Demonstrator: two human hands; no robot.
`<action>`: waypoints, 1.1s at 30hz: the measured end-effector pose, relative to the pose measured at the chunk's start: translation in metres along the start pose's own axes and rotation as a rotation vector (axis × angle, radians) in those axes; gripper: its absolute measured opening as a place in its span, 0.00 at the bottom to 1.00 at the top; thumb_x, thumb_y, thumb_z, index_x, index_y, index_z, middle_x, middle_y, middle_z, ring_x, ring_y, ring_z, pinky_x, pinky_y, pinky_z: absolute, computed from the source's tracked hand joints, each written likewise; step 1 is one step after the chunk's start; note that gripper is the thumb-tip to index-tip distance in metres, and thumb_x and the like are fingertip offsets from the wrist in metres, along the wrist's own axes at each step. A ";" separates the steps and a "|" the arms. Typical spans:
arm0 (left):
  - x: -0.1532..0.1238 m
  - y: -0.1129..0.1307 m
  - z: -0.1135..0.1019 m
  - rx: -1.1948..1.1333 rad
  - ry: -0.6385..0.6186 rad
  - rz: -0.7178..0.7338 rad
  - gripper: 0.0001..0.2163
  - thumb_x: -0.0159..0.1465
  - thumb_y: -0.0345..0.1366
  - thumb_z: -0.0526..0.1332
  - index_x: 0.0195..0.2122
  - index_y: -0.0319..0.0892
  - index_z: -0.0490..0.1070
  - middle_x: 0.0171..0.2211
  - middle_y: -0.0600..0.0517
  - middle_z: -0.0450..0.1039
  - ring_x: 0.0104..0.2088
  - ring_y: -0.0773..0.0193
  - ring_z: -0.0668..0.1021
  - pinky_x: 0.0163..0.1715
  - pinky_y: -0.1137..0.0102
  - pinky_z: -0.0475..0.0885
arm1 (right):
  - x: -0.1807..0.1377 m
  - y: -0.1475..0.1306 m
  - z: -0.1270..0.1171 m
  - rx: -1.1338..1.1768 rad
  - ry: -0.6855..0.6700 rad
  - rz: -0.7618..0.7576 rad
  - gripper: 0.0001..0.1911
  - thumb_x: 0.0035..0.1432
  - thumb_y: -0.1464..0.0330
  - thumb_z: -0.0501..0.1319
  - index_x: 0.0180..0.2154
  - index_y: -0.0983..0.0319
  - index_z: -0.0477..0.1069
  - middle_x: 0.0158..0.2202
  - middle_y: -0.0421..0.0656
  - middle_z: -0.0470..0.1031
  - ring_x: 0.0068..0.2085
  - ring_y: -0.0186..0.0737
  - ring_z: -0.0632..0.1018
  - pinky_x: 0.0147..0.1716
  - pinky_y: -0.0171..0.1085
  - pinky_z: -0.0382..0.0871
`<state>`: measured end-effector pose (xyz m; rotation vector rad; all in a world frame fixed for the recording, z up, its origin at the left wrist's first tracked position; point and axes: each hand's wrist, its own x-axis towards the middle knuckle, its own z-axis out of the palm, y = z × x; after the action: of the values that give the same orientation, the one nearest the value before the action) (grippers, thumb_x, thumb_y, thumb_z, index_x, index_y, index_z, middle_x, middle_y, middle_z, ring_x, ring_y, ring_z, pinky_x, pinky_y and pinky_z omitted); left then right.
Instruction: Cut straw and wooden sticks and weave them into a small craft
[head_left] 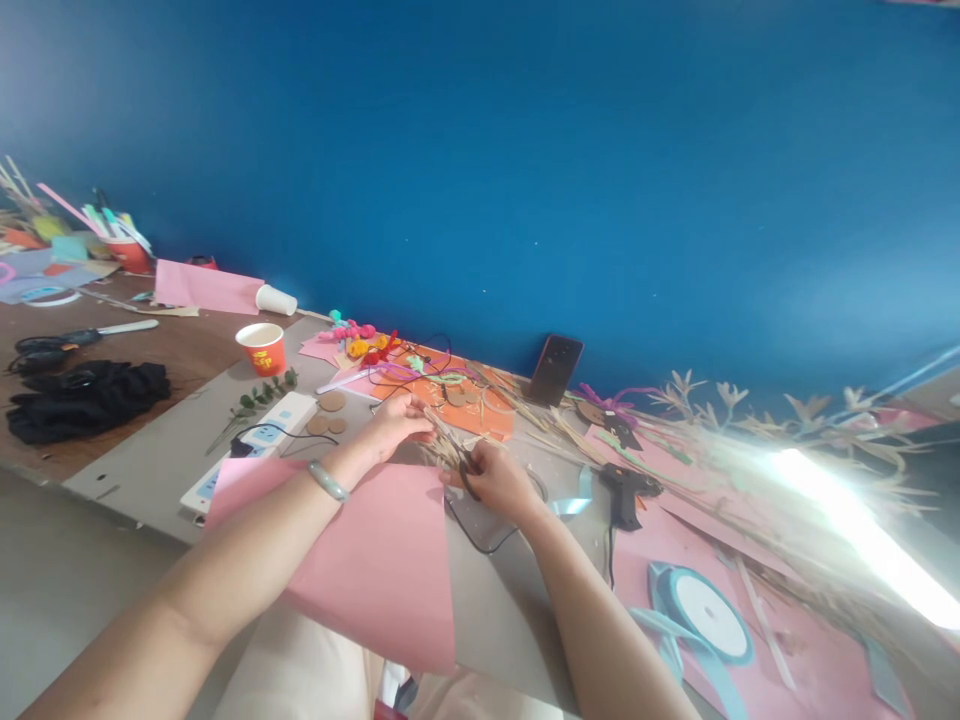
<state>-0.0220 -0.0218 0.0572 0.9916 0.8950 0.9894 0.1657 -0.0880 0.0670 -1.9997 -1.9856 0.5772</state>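
Observation:
My right hand [495,482] is wrapped round the dark handles of a pair of scissors [468,476]. The scissors' blades point up and left towards my left hand [401,425]. Its fingers are pinched together just beyond the blades, and what they hold is too small to make out. Pale dried straw pieces [446,452] lie right around the blades, between the two hands. A sheet of pink paper [375,560] spreads below both hands, over the table's near edge and my lap.
Left are a power strip [281,420], a red paper cup [262,350] and a leafy sprig [259,400]. Behind lie orange paper [491,415] and a phone [555,370] leaning on the blue wall. Right are a glue gun [626,490] and a blue ribbon spool [705,615].

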 end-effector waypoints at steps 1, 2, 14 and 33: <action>0.000 0.000 0.000 0.013 0.001 0.007 0.14 0.49 0.24 0.66 0.33 0.38 0.62 0.22 0.54 0.74 0.20 0.68 0.76 0.25 0.72 0.73 | 0.000 0.000 0.000 0.005 -0.002 0.001 0.21 0.43 0.52 0.63 0.23 0.59 0.57 0.20 0.35 0.64 0.22 0.31 0.61 0.20 0.32 0.49; 0.000 0.000 0.000 0.024 -0.002 0.013 0.14 0.48 0.24 0.66 0.33 0.39 0.62 0.22 0.54 0.74 0.20 0.68 0.76 0.25 0.72 0.74 | 0.000 0.000 0.000 0.009 -0.005 0.003 0.21 0.43 0.52 0.63 0.23 0.59 0.57 0.19 0.35 0.64 0.21 0.31 0.61 0.20 0.32 0.49; -0.003 0.004 0.000 0.053 -0.022 0.016 0.15 0.48 0.26 0.67 0.32 0.39 0.61 0.21 0.55 0.72 0.21 0.68 0.76 0.25 0.71 0.73 | 0.001 0.001 -0.002 -0.008 -0.031 0.017 0.20 0.42 0.53 0.64 0.22 0.59 0.59 0.19 0.35 0.64 0.21 0.30 0.60 0.20 0.32 0.48; -0.003 0.004 -0.001 0.057 -0.021 0.001 0.15 0.48 0.26 0.68 0.32 0.39 0.62 0.22 0.54 0.73 0.22 0.67 0.76 0.26 0.70 0.73 | 0.001 0.002 -0.005 -0.081 -0.034 0.039 0.19 0.44 0.55 0.66 0.22 0.60 0.63 0.20 0.36 0.67 0.22 0.31 0.63 0.23 0.32 0.47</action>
<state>-0.0250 -0.0230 0.0609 1.0491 0.9094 0.9573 0.1697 -0.0865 0.0707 -2.0941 -2.0250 0.5511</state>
